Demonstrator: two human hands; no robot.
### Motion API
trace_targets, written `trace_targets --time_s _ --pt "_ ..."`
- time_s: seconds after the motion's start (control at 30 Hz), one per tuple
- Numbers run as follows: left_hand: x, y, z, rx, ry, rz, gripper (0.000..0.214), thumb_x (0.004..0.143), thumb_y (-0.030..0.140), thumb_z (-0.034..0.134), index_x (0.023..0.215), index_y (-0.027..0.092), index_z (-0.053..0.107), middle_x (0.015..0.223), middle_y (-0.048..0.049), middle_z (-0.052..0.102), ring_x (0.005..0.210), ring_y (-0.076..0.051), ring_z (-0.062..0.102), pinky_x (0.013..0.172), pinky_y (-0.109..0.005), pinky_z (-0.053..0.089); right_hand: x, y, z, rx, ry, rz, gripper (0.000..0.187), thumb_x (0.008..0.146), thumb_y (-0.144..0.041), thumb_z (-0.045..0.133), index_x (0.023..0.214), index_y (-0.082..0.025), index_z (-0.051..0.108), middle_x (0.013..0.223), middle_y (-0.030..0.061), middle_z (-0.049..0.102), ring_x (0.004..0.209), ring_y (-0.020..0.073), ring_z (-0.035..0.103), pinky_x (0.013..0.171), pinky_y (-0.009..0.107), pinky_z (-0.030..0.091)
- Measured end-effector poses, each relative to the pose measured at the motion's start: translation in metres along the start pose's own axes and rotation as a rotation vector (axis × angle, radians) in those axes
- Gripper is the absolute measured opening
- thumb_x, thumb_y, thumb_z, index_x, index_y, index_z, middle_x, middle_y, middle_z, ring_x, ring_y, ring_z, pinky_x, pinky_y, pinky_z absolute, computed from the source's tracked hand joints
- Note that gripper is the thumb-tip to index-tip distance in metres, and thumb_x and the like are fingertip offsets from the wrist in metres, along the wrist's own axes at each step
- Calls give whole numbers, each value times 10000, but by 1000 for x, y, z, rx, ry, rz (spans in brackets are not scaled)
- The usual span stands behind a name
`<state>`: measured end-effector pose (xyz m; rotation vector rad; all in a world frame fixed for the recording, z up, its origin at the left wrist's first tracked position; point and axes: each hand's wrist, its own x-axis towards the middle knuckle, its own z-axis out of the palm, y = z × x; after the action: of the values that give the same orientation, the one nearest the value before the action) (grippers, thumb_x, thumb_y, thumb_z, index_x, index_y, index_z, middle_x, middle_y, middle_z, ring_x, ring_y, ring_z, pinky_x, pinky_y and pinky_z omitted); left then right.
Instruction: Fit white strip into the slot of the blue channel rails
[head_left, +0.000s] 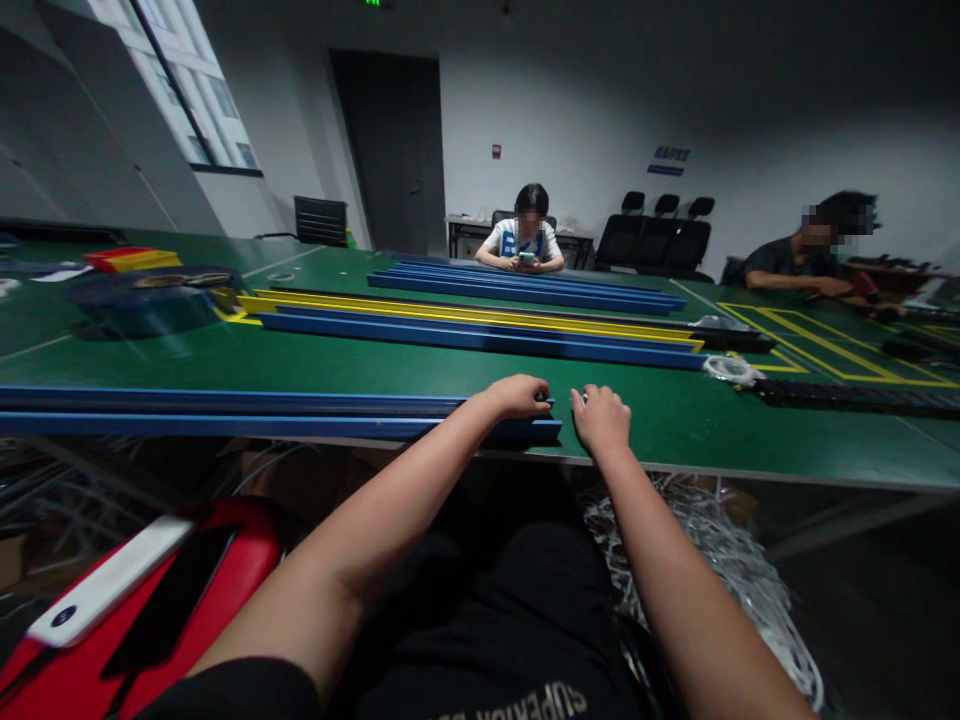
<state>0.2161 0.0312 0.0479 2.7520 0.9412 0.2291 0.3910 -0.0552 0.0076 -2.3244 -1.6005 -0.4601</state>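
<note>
Low down, a tangle of thin, pale, glossy strips (pixel 712 560) spills beneath the table, and to the left sits a smooth, rounded red object (pixel 232 590) with a white plate. Above them, at the near edge of a flat green tabletop (pixel 660 425), lie long, straight blue channel strips (pixel 262 425) with raised edges and a darker trough. The left hand (pixel 523 395) is over their right end, fingers bent, touching it; how firmly it grips, I cannot tell. Just beside that end, apart from the left, the right hand (pixel 606 415) has its fingers curled inward; whether anything is pinched there, I cannot tell.

Farther back run a slim yellow strip (pixel 480 318) and another blue strip, with a shiny, dark blue wrapped coil (pixel 150 308) on the left and a whitish ring (pixel 731 370) on the right. Beyond more blue strips, a seated person in a white shirt (pixel 521 243) holds a phone (pixel 527 259).
</note>
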Motion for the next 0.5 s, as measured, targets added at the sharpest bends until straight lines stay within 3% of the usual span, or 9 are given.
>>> trace_targets --time_s 0.13,0.27,0.4,0.5 --pt "-20 1 -8 40 54 -122 579 879 661 407 1201 213 586 1153 -110 675 1016 -245 633 782 -298 464 -1 -1 0 16 2 1 582 984 -520 194 1126 -157 625 1092 190 603 1029 286 545 852 397 365" --pt "-64 -6 -15 128 119 -205 673 883 716 301 1273 221 536 1213 -145 635 1093 -294 600 900 -385 433 3 2 3 74 7 -21 519 991 -485 235 1163 -180 619 1132 168 610 1066 274 529 889 394 347" --pt "-113 -33 -16 197 116 -223 760 808 781 386 1358 263 469 1274 -151 602 1175 -335 547 1000 -496 362 10 2 0 169 -18 -101 433 988 -466 306 1085 -225 653 1143 101 643 1093 254 528 1006 456 274" --pt "-138 -50 -14 231 149 -218 741 798 721 507 1382 270 447 1306 -135 587 1209 -317 528 1036 -483 336 11 -16 -16 248 -14 -216 437 982 -492 320 1103 -232 649 1192 89 640 1139 251 517 1068 497 208"
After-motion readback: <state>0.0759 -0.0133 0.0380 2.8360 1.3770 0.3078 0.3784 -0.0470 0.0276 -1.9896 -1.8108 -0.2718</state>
